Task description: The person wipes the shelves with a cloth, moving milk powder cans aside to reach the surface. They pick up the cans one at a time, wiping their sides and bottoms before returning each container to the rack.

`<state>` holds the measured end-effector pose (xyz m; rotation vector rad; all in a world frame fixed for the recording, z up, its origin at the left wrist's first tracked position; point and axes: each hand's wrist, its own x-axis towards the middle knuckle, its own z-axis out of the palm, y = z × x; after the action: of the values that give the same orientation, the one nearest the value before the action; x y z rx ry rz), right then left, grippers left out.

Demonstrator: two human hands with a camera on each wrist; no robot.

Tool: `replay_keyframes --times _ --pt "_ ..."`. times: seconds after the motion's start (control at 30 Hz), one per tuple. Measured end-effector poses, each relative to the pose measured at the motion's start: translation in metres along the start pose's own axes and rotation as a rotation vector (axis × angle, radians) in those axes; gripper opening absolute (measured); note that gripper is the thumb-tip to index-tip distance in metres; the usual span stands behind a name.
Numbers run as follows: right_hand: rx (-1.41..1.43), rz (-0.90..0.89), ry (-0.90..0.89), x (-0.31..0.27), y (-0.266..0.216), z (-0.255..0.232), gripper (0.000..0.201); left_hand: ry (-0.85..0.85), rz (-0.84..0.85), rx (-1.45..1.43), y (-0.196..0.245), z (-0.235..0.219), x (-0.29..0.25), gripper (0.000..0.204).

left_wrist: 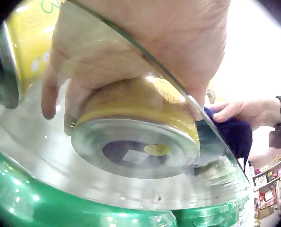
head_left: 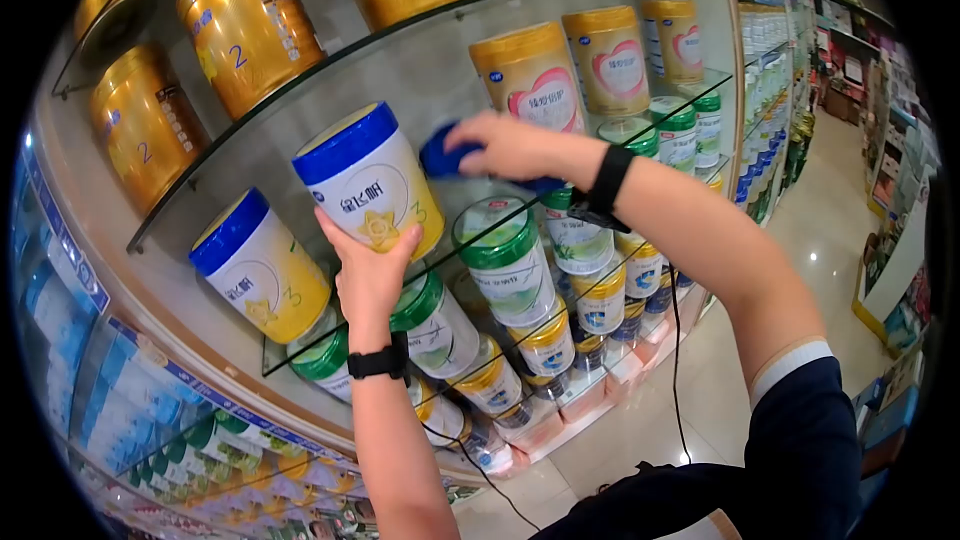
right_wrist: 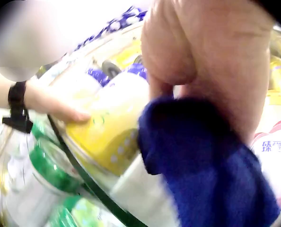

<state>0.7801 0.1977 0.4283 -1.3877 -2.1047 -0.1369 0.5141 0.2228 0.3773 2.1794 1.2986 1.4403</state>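
My left hand (head_left: 368, 275) grips a white and yellow milk powder can (head_left: 365, 175) with a blue lid, thumb and fingers around its lower part. From below, the left wrist view shows the can's round metal base (left_wrist: 91, 142) through the glass shelf. My right hand (head_left: 505, 145) pinches a dark blue cloth (head_left: 440, 152) to the right of this can. Close up in the right wrist view, the cloth (right_wrist: 197, 151) hangs folded beneath the fingers, beside the can's yellow side. A matching can (head_left: 265, 265) stands left of the held one.
Gold cans (head_left: 250, 30) line the glass shelf (head_left: 420, 25) above. Gold cans with pink hearts (head_left: 530, 70) stand to the right. Green-lidded cans (head_left: 505, 260) fill the tier below, close under the glass edge. A black cable (head_left: 676, 370) hangs in front of the lower shelves.
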Motion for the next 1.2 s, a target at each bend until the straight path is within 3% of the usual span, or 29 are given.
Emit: replay_keyframes --times 0.03,0.1,0.17,0.33,0.43,0.47,0.8,1.03,1.07,1.2 --pt "-0.016 0.103 -0.319 0.005 -0.003 0.005 0.047 -0.007 -0.022 0.012 0.002 0.0 -0.001 0.122" --pt "-0.177 0.33 -0.343 -0.017 -0.042 0.022 0.054 -0.015 -0.056 0.037 0.007 -0.004 -0.004 0.123" --pt "-0.335 0.342 -0.207 -0.025 -0.041 0.045 0.057 -0.035 -0.102 0.058 0.015 -0.008 -0.005 0.123" --pt "-0.357 0.166 0.142 -0.059 -0.036 0.057 0.031 -0.037 -0.106 0.032 0.017 -0.007 -0.005 0.122" --pt "-0.341 0.051 0.248 -0.08 -0.033 0.051 0.028 0.015 -0.044 0.009 0.011 -0.001 -0.003 0.121" --pt "-0.361 -0.049 0.364 -0.085 -0.027 0.051 0.026 0.014 -0.048 0.028 0.012 -0.002 -0.003 0.12" --pt "-0.322 -0.259 0.315 -0.136 0.019 0.012 0.044 0.023 -0.036 -0.034 0.016 0.003 -0.007 0.118" --pt "-0.355 -0.388 0.326 -0.179 0.104 -0.034 0.042 0.33 0.14 -0.091 -0.003 0.016 -0.002 0.114" --pt "-0.348 -0.401 0.322 -0.185 0.117 -0.042 0.041 0.399 0.186 -0.087 -0.001 0.016 -0.004 0.105" --pt "-0.39 -0.298 0.422 -0.213 0.172 -0.072 0.039 0.685 0.295 -0.057 0.044 0.031 -0.024 0.087"
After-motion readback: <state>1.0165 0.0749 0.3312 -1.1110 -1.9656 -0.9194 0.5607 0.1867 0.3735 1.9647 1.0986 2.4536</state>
